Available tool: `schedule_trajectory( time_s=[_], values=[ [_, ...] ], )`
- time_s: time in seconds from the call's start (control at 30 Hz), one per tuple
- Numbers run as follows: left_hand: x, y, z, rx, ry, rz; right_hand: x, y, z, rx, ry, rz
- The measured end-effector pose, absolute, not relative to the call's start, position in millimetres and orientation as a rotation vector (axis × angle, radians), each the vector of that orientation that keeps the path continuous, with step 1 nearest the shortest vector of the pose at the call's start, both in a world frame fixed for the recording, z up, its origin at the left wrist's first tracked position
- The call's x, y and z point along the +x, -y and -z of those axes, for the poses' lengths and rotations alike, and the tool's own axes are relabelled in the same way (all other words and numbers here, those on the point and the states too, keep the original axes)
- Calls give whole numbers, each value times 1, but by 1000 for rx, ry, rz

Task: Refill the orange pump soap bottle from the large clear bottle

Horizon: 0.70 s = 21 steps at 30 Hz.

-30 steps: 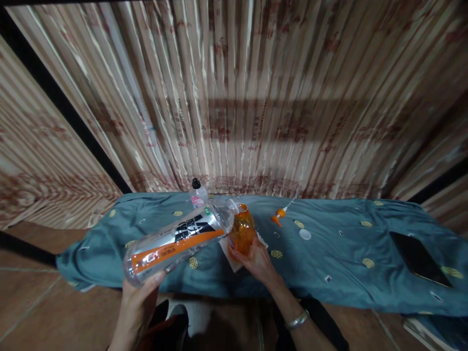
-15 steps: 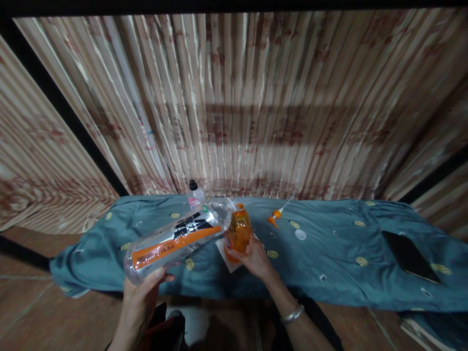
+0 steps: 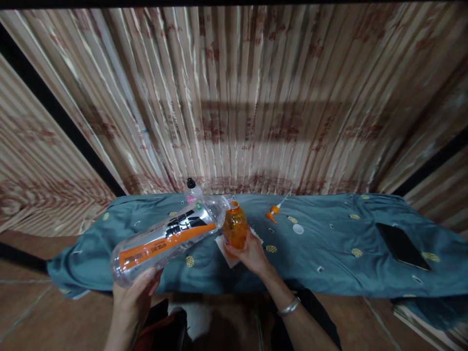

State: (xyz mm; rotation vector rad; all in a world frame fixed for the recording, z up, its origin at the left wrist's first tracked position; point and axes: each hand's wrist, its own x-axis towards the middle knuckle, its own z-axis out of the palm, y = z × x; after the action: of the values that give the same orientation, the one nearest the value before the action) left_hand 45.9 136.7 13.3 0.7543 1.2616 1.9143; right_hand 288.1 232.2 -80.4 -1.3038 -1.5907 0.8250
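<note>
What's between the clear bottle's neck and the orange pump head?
In the head view, the orange bottle, held by the right hand, then teal cloth up to the pump head.

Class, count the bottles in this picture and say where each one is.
3: a clear bottle, tilted in the left hand; an orange bottle in the right hand; a black-capped bottle behind the clear one, partly hidden by it. Others may be hidden.

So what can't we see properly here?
In the head view:
Black-capped clear plastic bottle: lower part hidden behind the big clear plastic bottle with a silver-and-orange label.
That label's small print: too small and blurred.
Translucent orange bottle: lower part partly covered by the right hand.
Left forearm: cut off by the bottom edge.
</note>
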Motion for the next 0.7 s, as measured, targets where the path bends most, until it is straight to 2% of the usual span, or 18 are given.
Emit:
schedule_trajectory(
  time_s=[0.7],
  values=[
    [35,-137,7,815,-1289,-1874,288,-229,86,-1351,1564,-801]
  ],
)
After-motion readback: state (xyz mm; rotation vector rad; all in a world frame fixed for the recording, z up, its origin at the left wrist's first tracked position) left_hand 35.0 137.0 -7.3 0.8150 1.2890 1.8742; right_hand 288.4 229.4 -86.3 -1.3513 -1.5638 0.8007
